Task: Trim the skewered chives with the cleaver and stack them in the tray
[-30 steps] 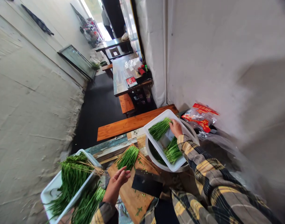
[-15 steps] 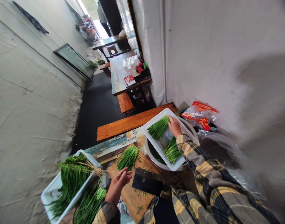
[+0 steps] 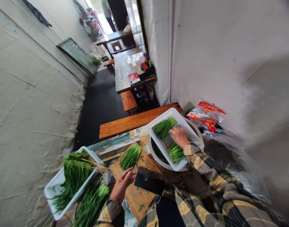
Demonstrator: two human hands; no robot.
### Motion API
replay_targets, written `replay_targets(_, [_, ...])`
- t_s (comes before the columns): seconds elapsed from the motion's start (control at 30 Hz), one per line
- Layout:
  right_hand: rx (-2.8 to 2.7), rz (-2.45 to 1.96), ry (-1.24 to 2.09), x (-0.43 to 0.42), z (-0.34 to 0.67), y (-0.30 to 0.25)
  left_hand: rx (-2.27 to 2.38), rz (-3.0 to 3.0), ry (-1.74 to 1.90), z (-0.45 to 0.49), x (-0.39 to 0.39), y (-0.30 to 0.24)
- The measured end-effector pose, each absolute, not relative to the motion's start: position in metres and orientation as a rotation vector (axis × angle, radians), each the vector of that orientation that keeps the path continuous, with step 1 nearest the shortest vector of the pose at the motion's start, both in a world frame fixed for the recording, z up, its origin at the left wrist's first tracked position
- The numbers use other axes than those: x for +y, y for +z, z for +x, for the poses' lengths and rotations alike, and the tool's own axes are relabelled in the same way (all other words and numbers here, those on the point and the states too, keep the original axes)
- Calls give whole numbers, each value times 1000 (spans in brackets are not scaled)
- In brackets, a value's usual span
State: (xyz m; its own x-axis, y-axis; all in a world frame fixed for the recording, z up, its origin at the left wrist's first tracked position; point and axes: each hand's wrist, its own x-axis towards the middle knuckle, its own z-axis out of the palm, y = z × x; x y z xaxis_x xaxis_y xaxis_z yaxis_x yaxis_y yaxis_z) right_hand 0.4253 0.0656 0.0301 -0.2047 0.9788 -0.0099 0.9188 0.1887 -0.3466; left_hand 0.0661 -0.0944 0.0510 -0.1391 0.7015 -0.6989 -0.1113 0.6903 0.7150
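My right hand (image 3: pixel 179 136) lies inside a white tray (image 3: pixel 158 145), flat between two bundles of green chives: the far bundle (image 3: pixel 163 127) and the near bundle (image 3: pixel 175 152). The tray rests on a metal basin (image 3: pixel 156 157). My left hand (image 3: pixel 122 185) hovers over a wooden cutting board (image 3: pixel 135 197) with its fingers loosely spread and holding nothing. Just beyond its fingertips a chive bundle on thin skewers (image 3: pixel 130 156) lies on the board. A dark cleaver (image 3: pixel 149 181) lies flat on the board to the right of this hand.
A second white tray (image 3: pixel 52 192) at the left holds long chives (image 3: pixel 72 176) and wooden skewers. More chives (image 3: pixel 91 205) lie beside it. A red-printed plastic bag (image 3: pixel 206 115) sits by the wall. A wooden bench (image 3: pixel 135 121) and further tables stand beyond.
My right hand has drawn back from the far bundle toward the near bundle in the tray. My left hand has stayed over the board. The view has shifted slightly.
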Motion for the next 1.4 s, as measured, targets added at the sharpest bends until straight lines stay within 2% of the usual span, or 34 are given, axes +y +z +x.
replay_targets(0.5, [-2171,-1743,409,70,419,28,1558,476,770,66,-104,50])
replay_targets(0.67, [-2071,-1721,227,70,415,26,1577,480,763,66,-110,44])
replay_targets(1.0, [-2331,-1696,185,79,389,-8,1605,428,804,60,-135,32])
replay_targets(1.13, [-2311,-1629,207,73,398,12,1601,461,828,56,-138,26])
replay_targets(1.27, [-1995,-1513,228,35,402,53,1706,654,814,49,-122,15])
replay_targets(1.4, [-1931,-1452,527,-49,380,68,1946,1052,662,40,-89,1])
